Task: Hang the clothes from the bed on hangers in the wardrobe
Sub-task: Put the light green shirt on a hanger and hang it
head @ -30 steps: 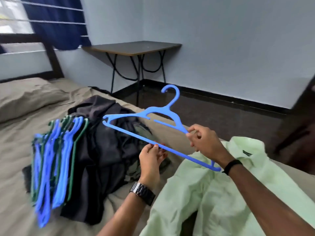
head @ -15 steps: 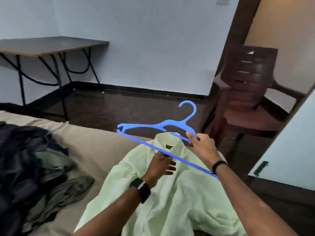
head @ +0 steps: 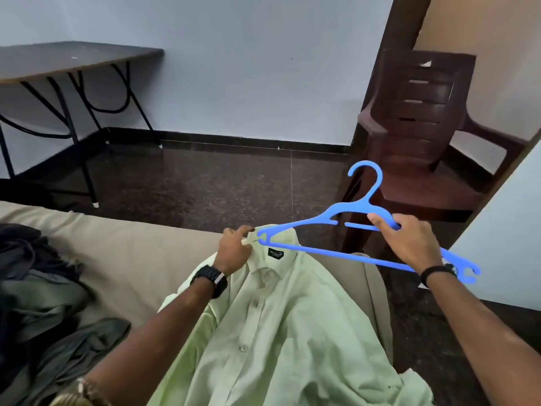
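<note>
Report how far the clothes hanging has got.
Nothing hung yet. In hand: the left hand pinches the green shirt collar while the right hand holds the blue hanger at it. Left: the dark clothes on the bed.

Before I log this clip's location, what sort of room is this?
Most likely a bedroom: clothes lie on a bed with a tan sheet, a light green shirt is being fitted onto a blue hanger, and a folding table and plastic chair stand by the wall.
</note>
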Action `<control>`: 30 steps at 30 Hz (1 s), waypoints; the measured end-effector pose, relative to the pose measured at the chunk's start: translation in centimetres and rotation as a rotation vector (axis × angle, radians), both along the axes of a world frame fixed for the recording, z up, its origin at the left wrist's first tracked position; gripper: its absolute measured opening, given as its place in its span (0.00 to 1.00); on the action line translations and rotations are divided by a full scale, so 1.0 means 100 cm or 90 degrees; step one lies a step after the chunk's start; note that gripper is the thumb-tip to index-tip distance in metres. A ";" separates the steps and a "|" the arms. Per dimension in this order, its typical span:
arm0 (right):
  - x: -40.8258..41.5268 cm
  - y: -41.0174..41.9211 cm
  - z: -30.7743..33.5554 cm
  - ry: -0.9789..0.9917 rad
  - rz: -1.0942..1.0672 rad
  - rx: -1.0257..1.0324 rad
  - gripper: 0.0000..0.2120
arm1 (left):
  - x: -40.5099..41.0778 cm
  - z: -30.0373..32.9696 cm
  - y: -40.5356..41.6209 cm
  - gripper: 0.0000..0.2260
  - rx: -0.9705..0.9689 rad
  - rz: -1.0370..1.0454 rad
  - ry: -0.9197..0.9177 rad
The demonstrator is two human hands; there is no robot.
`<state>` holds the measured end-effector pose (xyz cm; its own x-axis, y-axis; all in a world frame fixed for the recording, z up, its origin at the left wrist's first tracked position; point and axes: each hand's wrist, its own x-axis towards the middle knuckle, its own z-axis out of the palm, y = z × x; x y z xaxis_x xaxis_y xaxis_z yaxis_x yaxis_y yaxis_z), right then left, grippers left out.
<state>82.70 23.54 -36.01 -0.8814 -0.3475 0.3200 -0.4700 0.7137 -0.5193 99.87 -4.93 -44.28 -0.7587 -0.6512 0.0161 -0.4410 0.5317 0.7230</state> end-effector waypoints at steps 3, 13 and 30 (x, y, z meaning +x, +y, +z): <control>-0.006 -0.007 0.004 0.035 0.022 0.031 0.29 | -0.002 0.000 -0.010 0.16 -0.108 -0.131 -0.125; -0.010 -0.030 0.014 0.035 0.080 0.032 0.30 | 0.024 0.022 -0.026 0.04 -0.110 -0.086 0.003; 0.055 -0.086 0.010 -0.066 0.185 -0.018 0.29 | 0.048 0.073 -0.015 0.16 -0.091 -0.222 0.201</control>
